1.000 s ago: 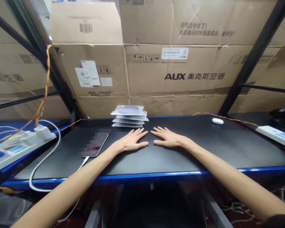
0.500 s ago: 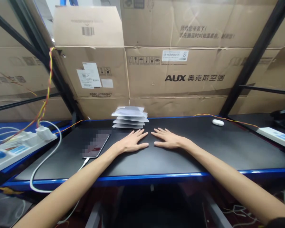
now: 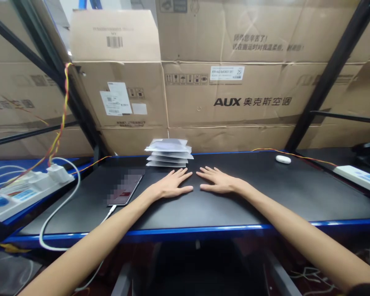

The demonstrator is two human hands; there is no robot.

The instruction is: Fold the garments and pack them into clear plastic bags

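Observation:
Both hands lie flat on the black tabletop (image 3: 200, 209), palms down, thumbs pointing at each other with a small gap between them. My left hand (image 3: 174, 183) is open with fingers spread and holds nothing. Just beyond its fingertips is a stack of several thin white packets (image 3: 169, 153). My right hand (image 3: 218, 180), also open and holding nothing, rests to the right of the stack. A phone (image 3: 126, 190) with a white cable plugged in lies left of my left hand. Further right, near the back edge, sits a small white case (image 3: 283, 159).
Power strips stand at the left (image 3: 27, 193) and right (image 3: 359, 177), with wires running to them. Large cardboard sheets (image 3: 191, 107) rise behind the table. Black metal posts (image 3: 327, 78) frame both sides. A white cable loops over the blue front edge at left.

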